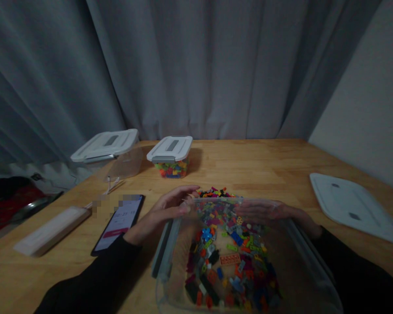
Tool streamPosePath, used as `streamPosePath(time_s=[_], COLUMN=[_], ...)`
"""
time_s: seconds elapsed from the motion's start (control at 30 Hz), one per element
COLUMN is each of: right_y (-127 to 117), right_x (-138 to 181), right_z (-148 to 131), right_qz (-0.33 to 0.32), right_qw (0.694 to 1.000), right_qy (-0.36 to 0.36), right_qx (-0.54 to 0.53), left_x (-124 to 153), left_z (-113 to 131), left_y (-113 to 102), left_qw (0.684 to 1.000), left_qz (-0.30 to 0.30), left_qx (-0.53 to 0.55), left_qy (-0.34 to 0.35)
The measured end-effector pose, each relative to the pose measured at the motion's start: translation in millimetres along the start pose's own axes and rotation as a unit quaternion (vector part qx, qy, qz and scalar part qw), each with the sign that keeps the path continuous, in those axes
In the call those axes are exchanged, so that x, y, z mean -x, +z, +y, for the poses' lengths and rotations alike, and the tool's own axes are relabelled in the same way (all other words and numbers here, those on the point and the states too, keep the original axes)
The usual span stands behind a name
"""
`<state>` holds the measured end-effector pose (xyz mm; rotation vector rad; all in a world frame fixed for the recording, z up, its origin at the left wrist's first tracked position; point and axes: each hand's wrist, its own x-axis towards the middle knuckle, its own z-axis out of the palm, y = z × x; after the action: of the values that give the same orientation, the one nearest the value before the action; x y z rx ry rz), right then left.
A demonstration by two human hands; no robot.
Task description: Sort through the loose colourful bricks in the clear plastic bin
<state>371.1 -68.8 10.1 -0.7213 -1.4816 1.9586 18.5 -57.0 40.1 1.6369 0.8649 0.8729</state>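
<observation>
Two hands grip one clear bin (291,244) of mixed bricks (229,257), tilted toward the far side of the table (265,165). The left hand (165,211) lies along the bin's left wall, fingers stretched nearly flat, fingertips curled onto the far rim. The right hand (270,211) shows through the plastic at the far right corner, fingers extended along the wall; how tightly it clasps cannot be told. A small heap (214,192) of bricks lies on the wood just past the far rim.

Two lidded boxes stand at the back: one large box (109,152), seemingly bare inside, and one small box (173,157) filled with bricks. One loose lid (353,205) rests at the right, near the table edge. One phone (119,222), screen lit, lies just beside the left wrist, and one long pale case (50,231) sits farther left, close to the table's left edge.

Open wood runs between the heap and the small box, and between the bin and the lid.
</observation>
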Motion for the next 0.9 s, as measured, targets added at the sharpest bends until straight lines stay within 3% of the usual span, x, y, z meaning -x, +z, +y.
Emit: streamPosePath(time_s=[0.17,0.23,0.3,0.37,0.57,0.77,0.9], right_y=[-0.7,-10.3,-22.2,-32.6,-40.8,-41.2,-43.9], right_x=[4.4,3.8,2.9,1.9,-2.9,-6.5,-4.7], right_z=[0.9,2.3,4.3,7.6,23.8,38.3,35.9], right_qz=[0.033,0.117,0.227,0.28,0.206,0.237,0.207], right_qw=[0.999,0.992,0.959,0.925,0.869,0.877,0.88], right_qy=[-0.01,-0.032,-0.057,-0.057,-0.09,-0.079,-0.065], right_qx=[-0.021,0.042,0.161,0.251,0.44,0.41,0.422], left_x=[3.1,2.8,2.6,3.0,3.4,2.7,2.8], left_z=[6.9,8.0,8.1,6.4,-7.8,-7.4,-5.3], left_y=[9.1,12.8,17.0,21.4,28.3,27.7,26.9], left_qw=[0.992,0.987,0.987,0.988,0.979,0.969,0.969], left_qz=[-0.101,-0.123,-0.117,-0.095,-0.068,-0.088,-0.092], left_qx=[0.067,0.094,0.099,0.107,0.18,0.228,0.227], left_qy=[-0.039,-0.044,-0.05,-0.056,-0.061,-0.038,-0.036])
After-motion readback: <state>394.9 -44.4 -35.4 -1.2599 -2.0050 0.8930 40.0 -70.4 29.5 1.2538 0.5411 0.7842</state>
